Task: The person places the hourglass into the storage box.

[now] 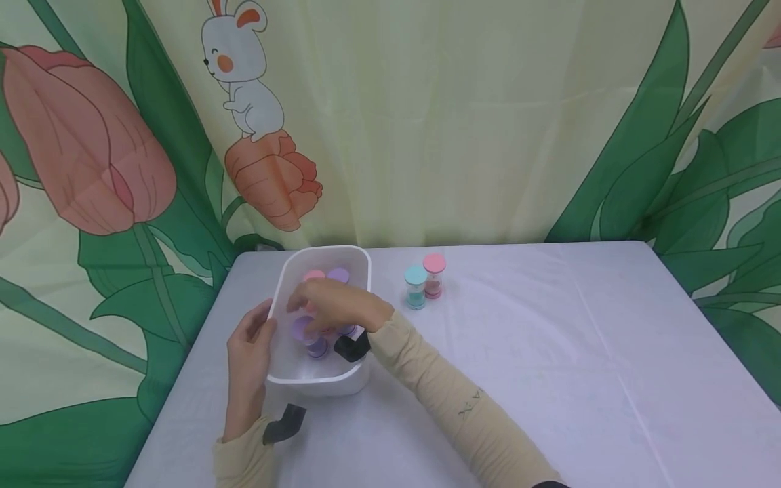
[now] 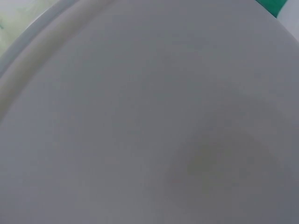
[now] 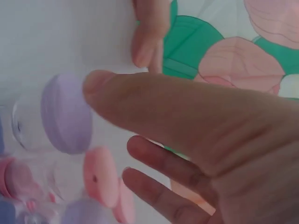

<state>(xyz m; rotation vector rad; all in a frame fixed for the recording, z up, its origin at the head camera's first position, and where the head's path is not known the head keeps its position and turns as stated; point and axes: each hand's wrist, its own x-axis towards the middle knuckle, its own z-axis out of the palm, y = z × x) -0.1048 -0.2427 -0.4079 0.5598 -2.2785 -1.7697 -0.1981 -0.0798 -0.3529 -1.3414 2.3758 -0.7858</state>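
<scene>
A white plastic bin (image 1: 320, 388) stands at the left of the table, with several small clear jars in it under pink and purple lids. My right hand (image 1: 332, 305) reaches into the bin over the jars, fingers spread and holding nothing. Its thumb tip is close to a purple lid (image 3: 67, 114) in the right wrist view; whether they touch I cannot tell. Pink lids (image 3: 100, 177) lie just below. My left hand (image 1: 249, 359) rests against the bin's left side, near the rim. The left wrist view shows only the bin's blurred pale wall (image 2: 117, 116).
To the right of the bin, a teal-lidded jar (image 1: 416, 288) and a pink-lidded jar (image 1: 434, 276) stand close together on the white-covered table (image 1: 537, 352). A printed curtain (image 1: 427, 122) with tulips and a rabbit hangs behind the far edge.
</scene>
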